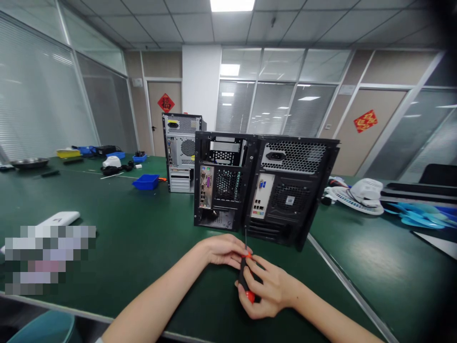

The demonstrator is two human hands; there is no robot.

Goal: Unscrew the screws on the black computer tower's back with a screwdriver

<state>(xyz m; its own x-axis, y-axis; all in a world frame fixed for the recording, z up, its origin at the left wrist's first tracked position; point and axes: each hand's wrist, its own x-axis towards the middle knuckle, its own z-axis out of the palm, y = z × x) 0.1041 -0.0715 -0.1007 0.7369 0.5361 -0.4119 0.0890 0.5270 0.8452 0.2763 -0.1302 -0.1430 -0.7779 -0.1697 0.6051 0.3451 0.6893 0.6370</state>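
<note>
A screwdriver [244, 274] with a black and red handle stands nearly upright in front of me, its thin shaft pointing up. My right hand [268, 289] is wrapped round the handle. My left hand [224, 250] has its fingers curled at the top of the handle, touching it near the shaft. Just beyond the hands two black computer cases stand side by side on the green table [135, 247], rear panels facing me: the left case [220, 181] and the right case [293, 190].
A third, silver-backed computer case [181, 152] stands further back. A blue bin [145, 181], a yellow tray [67, 153] and small tools lie at the far left. A white device [59, 218] is near left. A white fan part [360, 194] and blue blades [424, 215] lie at right.
</note>
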